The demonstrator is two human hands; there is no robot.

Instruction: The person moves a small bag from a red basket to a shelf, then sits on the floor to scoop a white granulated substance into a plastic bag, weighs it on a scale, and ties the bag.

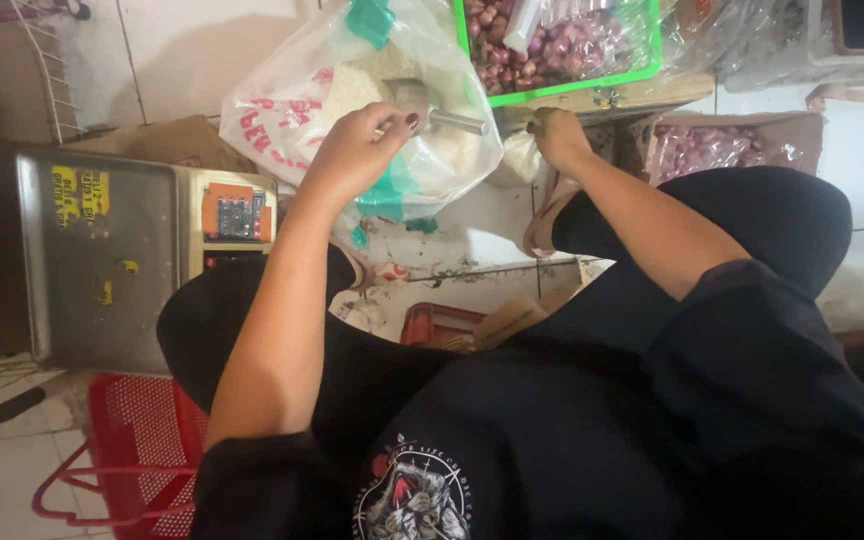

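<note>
White tiled floor [202,40]. We see left hand [357,150] pinching rim of plastic sack [302,100] holding white grains [352,90]; right hand [557,135] clenched on metal scoop [422,105]; green crate [572,85] holds shallots [552,45].

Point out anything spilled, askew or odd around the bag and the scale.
Small scraps and grime litter the white floor tiles just below the big plastic bag, between the person's knees. The scale sits squarely, and no rice visibly lies outside the bag.
</note>
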